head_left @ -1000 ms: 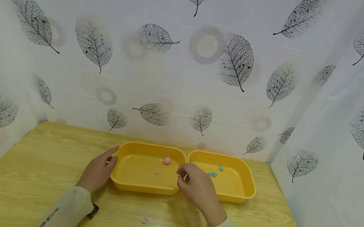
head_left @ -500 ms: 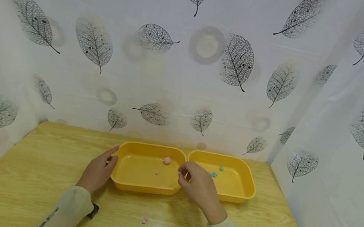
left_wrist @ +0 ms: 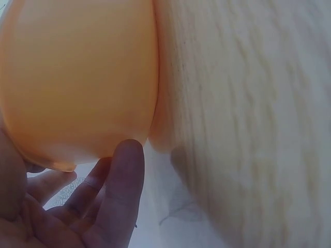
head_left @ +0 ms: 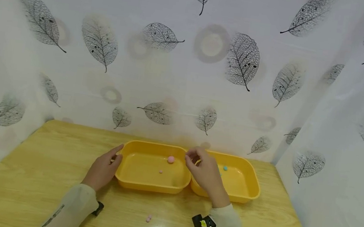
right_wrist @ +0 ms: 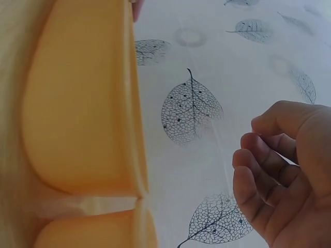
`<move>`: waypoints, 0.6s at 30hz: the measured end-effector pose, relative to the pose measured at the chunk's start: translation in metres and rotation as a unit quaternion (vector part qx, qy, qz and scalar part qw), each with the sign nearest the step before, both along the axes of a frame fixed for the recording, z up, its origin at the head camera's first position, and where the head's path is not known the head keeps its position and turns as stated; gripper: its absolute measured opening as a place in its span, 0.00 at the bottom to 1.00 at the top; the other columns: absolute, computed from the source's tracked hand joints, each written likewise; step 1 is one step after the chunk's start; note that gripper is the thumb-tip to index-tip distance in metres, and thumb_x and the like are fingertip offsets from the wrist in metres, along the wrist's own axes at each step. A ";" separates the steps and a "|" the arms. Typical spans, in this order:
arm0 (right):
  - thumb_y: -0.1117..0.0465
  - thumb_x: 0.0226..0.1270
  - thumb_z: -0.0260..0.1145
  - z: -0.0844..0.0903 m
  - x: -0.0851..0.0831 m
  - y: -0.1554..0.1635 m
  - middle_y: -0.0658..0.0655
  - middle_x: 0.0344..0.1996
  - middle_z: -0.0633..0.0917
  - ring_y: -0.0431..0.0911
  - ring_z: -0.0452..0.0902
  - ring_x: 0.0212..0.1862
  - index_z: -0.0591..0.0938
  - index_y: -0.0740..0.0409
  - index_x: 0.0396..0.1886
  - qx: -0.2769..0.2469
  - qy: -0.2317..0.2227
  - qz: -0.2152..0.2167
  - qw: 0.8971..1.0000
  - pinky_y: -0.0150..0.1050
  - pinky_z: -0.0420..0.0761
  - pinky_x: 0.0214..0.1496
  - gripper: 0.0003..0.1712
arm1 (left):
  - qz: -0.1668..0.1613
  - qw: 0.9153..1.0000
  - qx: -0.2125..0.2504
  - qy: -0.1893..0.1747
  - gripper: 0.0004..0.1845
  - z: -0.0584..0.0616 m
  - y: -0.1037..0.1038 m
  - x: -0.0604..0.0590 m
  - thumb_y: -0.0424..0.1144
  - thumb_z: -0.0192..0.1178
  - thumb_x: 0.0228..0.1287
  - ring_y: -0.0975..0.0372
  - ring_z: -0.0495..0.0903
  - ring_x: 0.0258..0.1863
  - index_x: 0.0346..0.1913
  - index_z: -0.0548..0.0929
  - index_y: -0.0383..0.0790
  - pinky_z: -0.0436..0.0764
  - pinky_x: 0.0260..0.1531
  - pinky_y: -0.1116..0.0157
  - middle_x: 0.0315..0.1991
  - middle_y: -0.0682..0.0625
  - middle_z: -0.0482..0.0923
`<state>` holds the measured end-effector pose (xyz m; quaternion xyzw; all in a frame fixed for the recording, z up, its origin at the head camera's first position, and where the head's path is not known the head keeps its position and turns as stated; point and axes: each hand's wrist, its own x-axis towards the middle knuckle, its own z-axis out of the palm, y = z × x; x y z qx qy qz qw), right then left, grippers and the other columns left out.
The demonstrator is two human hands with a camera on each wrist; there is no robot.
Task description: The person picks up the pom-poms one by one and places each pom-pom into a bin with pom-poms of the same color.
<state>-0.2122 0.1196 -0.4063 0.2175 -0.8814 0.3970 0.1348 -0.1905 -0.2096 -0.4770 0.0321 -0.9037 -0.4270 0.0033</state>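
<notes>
Against the left end of the left yellow tray (head_left: 149, 187) rests my left hand (head_left: 102, 170), its thumb and fingers fairly straight; in the left wrist view the thumb (left_wrist: 126, 175) touches the tray's outer wall. My right hand (head_left: 207, 174) is raised over where the two trays meet, thumb and index fingertips close together. No object shows between those fingertips, though a tiny one could be hidden. A larger pink ball (head_left: 170, 159) and a small pink bead (head_left: 161, 171) lie in the left tray. The right yellow tray (head_left: 239, 199) contains small blue pieces (head_left: 225, 168), partly hidden by the right hand.
Small pink pieces (head_left: 149, 219) lie on the wooden table (head_left: 126, 223) in front of the left tray. A white curtain (head_left: 174, 70) with leaf prints stands behind the table and along its sides. Each wrist wears a dark device.
My right hand has risen and moved slightly away from me, to the right. The left hand stays at the tray's end. The whole head view has shifted slightly.
</notes>
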 end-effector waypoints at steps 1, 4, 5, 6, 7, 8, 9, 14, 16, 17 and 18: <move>0.62 0.73 0.69 0.002 -0.004 -0.001 0.46 0.32 0.83 0.40 0.78 0.35 0.85 0.55 0.41 -0.010 -0.001 -0.002 1.000 0.35 0.81 0.37 0.02 | 0.000 1.000 0.001 -0.001 0.30 0.000 0.000 0.000 0.51 0.43 0.85 0.45 0.79 0.60 0.83 0.58 0.49 0.77 0.60 0.45 0.68 0.35 0.74; 0.64 0.72 0.69 0.011 -0.016 -0.006 0.49 0.33 0.84 0.42 0.78 0.36 0.85 0.55 0.42 -0.031 -0.006 -0.005 0.999 0.37 0.81 0.38 0.02 | 0.001 1.000 0.000 -0.004 0.30 0.001 0.001 0.000 0.51 0.43 0.85 0.47 0.79 0.59 0.82 0.59 0.50 0.78 0.59 0.46 0.67 0.35 0.75; 0.64 0.72 0.69 0.014 -0.021 -0.008 0.49 0.34 0.84 0.43 0.79 0.36 0.85 0.55 0.42 -0.033 -0.007 -0.003 0.999 0.38 0.81 0.39 0.03 | 0.001 1.000 -0.001 -0.004 0.30 0.001 0.001 -0.001 0.51 0.43 0.85 0.47 0.80 0.59 0.82 0.59 0.50 0.79 0.58 0.46 0.67 0.36 0.75; 0.63 0.72 0.68 0.017 -0.026 -0.011 0.50 0.34 0.84 0.43 0.79 0.36 0.85 0.55 0.43 -0.033 -0.011 0.000 0.999 0.39 0.82 0.40 0.03 | 0.001 1.000 -0.001 -0.004 0.30 0.001 0.001 -0.001 0.51 0.43 0.85 0.47 0.80 0.58 0.82 0.59 0.50 0.79 0.57 0.47 0.67 0.36 0.75; 0.63 0.72 0.68 0.020 -0.031 -0.013 0.50 0.34 0.85 0.44 0.79 0.37 0.85 0.55 0.43 -0.032 -0.016 0.005 0.999 0.40 0.82 0.41 0.04 | 0.002 1.000 0.000 -0.004 0.30 0.001 0.001 -0.001 0.51 0.43 0.85 0.48 0.80 0.58 0.82 0.59 0.50 0.80 0.57 0.47 0.67 0.36 0.75; 0.62 0.72 0.68 0.023 -0.036 -0.016 0.50 0.35 0.85 0.44 0.79 0.37 0.85 0.55 0.44 -0.029 -0.021 0.008 0.999 0.41 0.82 0.42 0.04 | 0.002 1.000 0.001 -0.004 0.30 0.001 0.001 -0.002 0.52 0.43 0.85 0.48 0.80 0.57 0.82 0.59 0.50 0.80 0.56 0.48 0.67 0.36 0.75; 0.62 0.73 0.68 0.025 -0.041 -0.018 0.50 0.35 0.85 0.45 0.80 0.37 0.85 0.55 0.44 -0.026 -0.027 0.010 0.999 0.42 0.82 0.43 0.04 | 0.002 1.000 0.001 -0.004 0.30 0.001 0.001 -0.002 0.52 0.43 0.85 0.48 0.80 0.57 0.82 0.59 0.50 0.80 0.56 0.48 0.66 0.36 0.75; 0.60 0.74 0.66 0.029 -0.068 -0.030 0.51 0.37 0.85 0.46 0.79 0.39 0.85 0.55 0.46 -0.023 -0.047 0.003 0.999 0.44 0.81 0.46 0.06 | 0.004 1.000 0.004 -0.004 0.29 0.000 0.001 -0.003 0.51 0.44 0.85 0.48 0.80 0.57 0.82 0.59 0.50 0.81 0.54 0.49 0.65 0.36 0.76; 0.60 0.74 0.66 0.027 -0.076 -0.035 0.53 0.36 0.85 0.46 0.79 0.38 0.85 0.56 0.45 -0.029 -0.047 0.002 0.998 0.43 0.81 0.45 0.06 | 0.006 1.000 0.004 -0.004 0.29 0.000 0.001 -0.003 0.51 0.44 0.84 0.48 0.80 0.57 0.82 0.60 0.50 0.81 0.54 0.49 0.65 0.36 0.77; 0.60 0.74 0.66 0.025 -0.079 -0.037 0.53 0.36 0.85 0.46 0.79 0.38 0.84 0.56 0.45 -0.030 -0.047 0.003 0.998 0.43 0.80 0.44 0.06 | 0.007 1.000 0.005 -0.005 0.29 -0.001 0.001 -0.003 0.51 0.44 0.84 0.48 0.80 0.57 0.82 0.60 0.50 0.81 0.54 0.49 0.64 0.36 0.77; 0.60 0.74 0.66 0.022 -0.083 -0.038 0.53 0.35 0.85 0.46 0.79 0.37 0.84 0.56 0.45 -0.031 -0.044 0.005 0.999 0.42 0.80 0.43 0.06 | 0.008 1.000 0.005 -0.005 0.29 -0.001 0.001 -0.003 0.51 0.44 0.84 0.49 0.80 0.56 0.82 0.60 0.50 0.81 0.54 0.49 0.64 0.37 0.77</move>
